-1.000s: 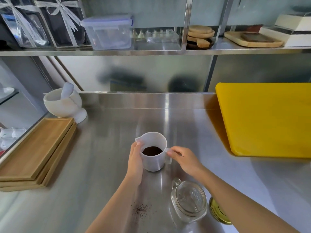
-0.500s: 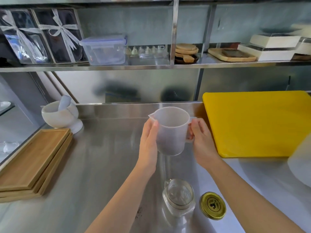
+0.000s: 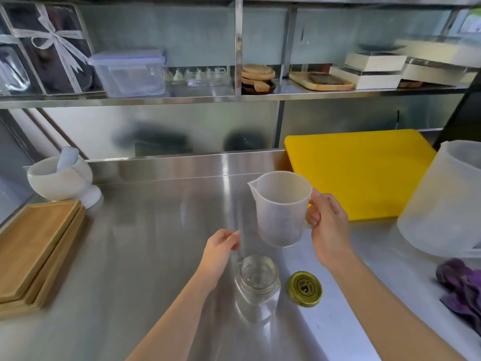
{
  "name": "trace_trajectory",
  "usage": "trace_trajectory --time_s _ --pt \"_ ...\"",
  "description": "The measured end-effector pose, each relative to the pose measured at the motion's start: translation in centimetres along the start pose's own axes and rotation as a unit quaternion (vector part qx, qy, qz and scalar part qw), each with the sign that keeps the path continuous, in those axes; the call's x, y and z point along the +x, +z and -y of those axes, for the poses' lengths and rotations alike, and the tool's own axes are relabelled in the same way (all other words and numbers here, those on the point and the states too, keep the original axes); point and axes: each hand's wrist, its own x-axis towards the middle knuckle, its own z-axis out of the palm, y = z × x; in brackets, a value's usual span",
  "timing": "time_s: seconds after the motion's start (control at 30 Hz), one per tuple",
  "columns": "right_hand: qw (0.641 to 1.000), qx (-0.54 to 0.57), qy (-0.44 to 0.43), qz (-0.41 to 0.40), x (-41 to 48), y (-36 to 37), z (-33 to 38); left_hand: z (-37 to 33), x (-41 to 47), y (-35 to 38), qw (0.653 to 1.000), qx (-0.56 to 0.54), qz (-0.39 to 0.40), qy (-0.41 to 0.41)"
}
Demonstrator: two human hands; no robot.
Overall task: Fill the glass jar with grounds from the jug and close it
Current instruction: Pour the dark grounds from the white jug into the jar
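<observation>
Jug point(image 3: 282, 208): translucent plastic, held upright in the air above and a little behind the jar, spout toward the left. Grounds cannot be made out through the wall from here; presumably low in the bottom.

Right hand point(image 3: 328, 229): fingers closed round the jug's handle, carrying its whole weight.

Left hand point(image 3: 221, 246): loosely open, fingers half curled, holding nothing; it hovers just left of the jar, not touching it as far as I can tell.

Jar point(image 3: 257, 285): clear glass, upright on the tabletop point(image 3: 130, 256), mouth open, looks empty.

Lid point(image 3: 304, 288): gold metal, lying flat on the tabletop just right of the jar, apart from it.

Bystanders: yellow board point(image 3: 359, 173) behind the jug; large pale tub point(image 3: 445, 201) and purple cloth point(image 3: 460, 287) at far right; wooden trays point(image 3: 36, 251) and mortar point(image 3: 61, 178) at far left. None in the way.

Step in hand, as I judge it: the pour. Doing it well:
- Left hand settles on the jar's shoulder to steady it; glass on steel slides easily.
- Spout comes down close over the centre of the narrow mouth before any tilt.
- Tilt is slow and leftward; dry grounds tend to hold, then drop in a clump.
- A light tap on the jug frees the last of it.
- Rim wants to be free of grains before the lid goes on, or the thread may bind.
</observation>
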Motion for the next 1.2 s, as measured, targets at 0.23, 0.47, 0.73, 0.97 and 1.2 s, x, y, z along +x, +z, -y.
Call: trace_trajectory --time_s 0.23,0.47,0.73,0.97,1.2 --pt "0.999 -0.021 0.033 -0.025 -2.2 -2.0 -0.5 3.7 -0.5 0.6 0.995 0.07 0.076 -0.004" --pt "0.997 -0.066 0.04 -0.028 -3.7 -3.1 0.1 5.0 -1.9 0.9 0.998 0.044 0.027 -0.021" --pt "0.989 -0.147 0.01 0.024 -4.2 -2.6 1.6 6.7 -3.5 -1.6 0.991 -0.013 -0.131 -0.033" --pt "0.969 -0.217 -0.018 0.116 -4.4 -0.2 2.7 6.9 -4.2 -3.9 0.987 0.007 -0.16 -0.034" --pt "0.939 -0.289 -0.067 0.174 -3.1 1.7 4.0 6.6 -4.7 -4.2 0.985 0.022 -0.163 -0.043"
